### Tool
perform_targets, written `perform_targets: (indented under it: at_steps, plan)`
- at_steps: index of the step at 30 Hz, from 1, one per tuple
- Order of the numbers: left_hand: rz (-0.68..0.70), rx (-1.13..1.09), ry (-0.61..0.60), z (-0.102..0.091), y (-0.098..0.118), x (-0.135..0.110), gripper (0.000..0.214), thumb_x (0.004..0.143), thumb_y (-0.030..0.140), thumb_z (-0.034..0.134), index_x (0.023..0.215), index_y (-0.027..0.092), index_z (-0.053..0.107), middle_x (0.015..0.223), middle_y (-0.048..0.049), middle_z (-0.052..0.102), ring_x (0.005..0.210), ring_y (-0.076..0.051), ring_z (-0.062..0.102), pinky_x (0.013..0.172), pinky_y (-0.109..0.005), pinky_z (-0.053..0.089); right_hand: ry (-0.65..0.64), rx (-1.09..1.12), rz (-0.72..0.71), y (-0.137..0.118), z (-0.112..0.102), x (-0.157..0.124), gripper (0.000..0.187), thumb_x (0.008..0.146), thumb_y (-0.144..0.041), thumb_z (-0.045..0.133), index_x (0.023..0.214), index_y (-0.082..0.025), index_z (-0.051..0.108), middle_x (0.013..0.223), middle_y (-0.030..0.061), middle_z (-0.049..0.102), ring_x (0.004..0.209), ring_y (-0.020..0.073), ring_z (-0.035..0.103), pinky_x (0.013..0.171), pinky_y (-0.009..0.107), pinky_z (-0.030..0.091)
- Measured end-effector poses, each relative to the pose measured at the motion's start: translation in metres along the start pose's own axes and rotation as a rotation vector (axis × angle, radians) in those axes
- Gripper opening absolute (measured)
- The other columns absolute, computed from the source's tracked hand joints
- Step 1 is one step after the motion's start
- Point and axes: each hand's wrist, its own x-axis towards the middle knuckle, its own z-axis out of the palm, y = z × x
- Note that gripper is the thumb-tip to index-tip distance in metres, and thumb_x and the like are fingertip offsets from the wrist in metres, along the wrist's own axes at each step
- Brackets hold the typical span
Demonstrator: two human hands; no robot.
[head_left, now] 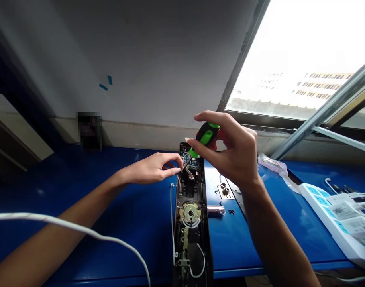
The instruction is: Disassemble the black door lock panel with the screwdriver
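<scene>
Green screwdriver (204,138) in right hand (234,153) over open lock body (192,207)

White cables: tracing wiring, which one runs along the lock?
The thin white cable hugging the lock body; the thick cable crosses the foreground, other cables lie by the power strip.

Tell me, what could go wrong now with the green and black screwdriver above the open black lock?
The right hand holds the green and black screwdriver with its tip at the blue circuit board of the long black lock body; a slip might scratch it. The fingertips of the left hand pinch beside that tip and may get poked.
</scene>
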Motion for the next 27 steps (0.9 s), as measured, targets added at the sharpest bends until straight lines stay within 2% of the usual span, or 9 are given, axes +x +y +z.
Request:
perform_targets:
  at_steps: [6,9,11,16,18,21,22,24,27]
  plan:
    - [-0.014,-0.148,0.017,0.004,-0.005,0.004,0.016,0.095,0.031,0.064,0.107,0.019,0.065,0.11,-0.0039,0.072,0.103,-0.02,0.07,0.093,-0.033,0.054,0.207,-0.1,0.036,0.002,0.017,-0.004,0.022,0.087,-0.026,0.078,0.105,-0.025,0.066,0.089,-0.0011,0.068,0.06,0.0111,0.055,0.055,0.032,0.053]
    - [-0.015,-0.187,0.007,0.004,-0.005,0.003,0.017,0.094,0.031,0.064,0.106,0.019,0.065,0.109,-0.0053,0.072,0.102,-0.021,0.071,0.093,-0.035,0.055,0.241,-0.136,-0.01,0.001,0.02,-0.005,0.022,0.085,-0.026,0.08,0.101,-0.025,0.065,0.085,-0.001,0.069,0.057,0.0116,0.053,0.053,0.033,0.052]
    - [-0.018,-0.21,0.009,0.004,-0.007,0.003,0.019,0.094,0.033,0.065,0.106,0.019,0.064,0.111,-0.0062,0.072,0.104,-0.022,0.071,0.094,-0.036,0.055,0.169,-0.107,-0.06,-0.002,0.016,-0.004,0.023,0.086,-0.026,0.079,0.105,-0.025,0.066,0.083,-0.001,0.069,0.058,0.0123,0.054,0.057,0.033,0.054]
    - [-0.044,-0.279,0.004,0.006,-0.012,0.003,0.025,0.093,0.038,0.067,0.109,0.019,0.061,0.114,-0.0075,0.072,0.107,-0.025,0.071,0.095,-0.04,0.057,-0.208,0.05,-0.132,-0.015,0.003,-0.001,0.033,0.095,-0.018,0.062,0.127,-0.025,0.059,0.103,0.0021,0.072,0.085,0.0147,0.068,0.078,0.031,0.059]
    - [-0.047,-0.307,-0.001,0.007,-0.011,0.003,0.026,0.092,0.037,0.068,0.109,0.019,0.06,0.114,-0.0079,0.072,0.107,-0.025,0.071,0.096,-0.041,0.057,-0.159,-0.033,-0.123,-0.016,0.005,-0.002,0.026,0.094,-0.019,0.064,0.12,-0.025,0.061,0.096,0.0008,0.071,0.078,0.0132,0.066,0.07,0.028,0.056]
    - [-0.066,-0.318,0.026,0.007,-0.009,0.004,0.026,0.091,0.035,0.07,0.11,0.018,0.061,0.115,-0.0087,0.072,0.107,-0.025,0.071,0.097,-0.042,0.057,0.073,-0.2,-0.104,-0.014,0.009,-0.006,0.012,0.089,-0.024,0.072,0.095,-0.024,0.062,0.077,-0.0019,0.065,0.063,0.0118,0.057,0.057,0.028,0.048]
    - [-0.071,-0.316,0.034,0.007,-0.008,0.004,0.027,0.091,0.034,0.07,0.11,0.019,0.061,0.115,-0.0089,0.072,0.107,-0.025,0.071,0.096,-0.043,0.057,0.097,-0.204,-0.101,-0.013,0.009,-0.006,0.013,0.088,-0.024,0.073,0.09,-0.024,0.06,0.075,-0.0023,0.063,0.062,0.0116,0.055,0.056,0.029,0.047]
    - [-0.064,-0.314,0.038,0.006,-0.006,0.003,0.026,0.09,0.032,0.071,0.11,0.019,0.06,0.116,-0.0089,0.072,0.108,-0.025,0.071,0.096,-0.043,0.058,0.001,-0.124,-0.102,-0.015,0.006,-0.006,0.011,0.089,-0.018,0.068,0.094,-0.024,0.061,0.08,-0.0017,0.065,0.066,0.0116,0.057,0.06,0.028,0.05]
    - [-0.043,-0.314,0.019,0.006,-0.004,0.003,0.022,0.091,0.029,0.068,0.108,0.018,0.059,0.115,-0.0084,0.07,0.108,-0.025,0.071,0.096,-0.042,0.057,-0.169,-0.05,-0.105,-0.017,-0.002,-0.003,0.029,0.087,-0.01,0.06,0.114,-0.022,0.061,0.101,0.002,0.07,0.078,0.0129,0.064,0.069,0.029,0.054]
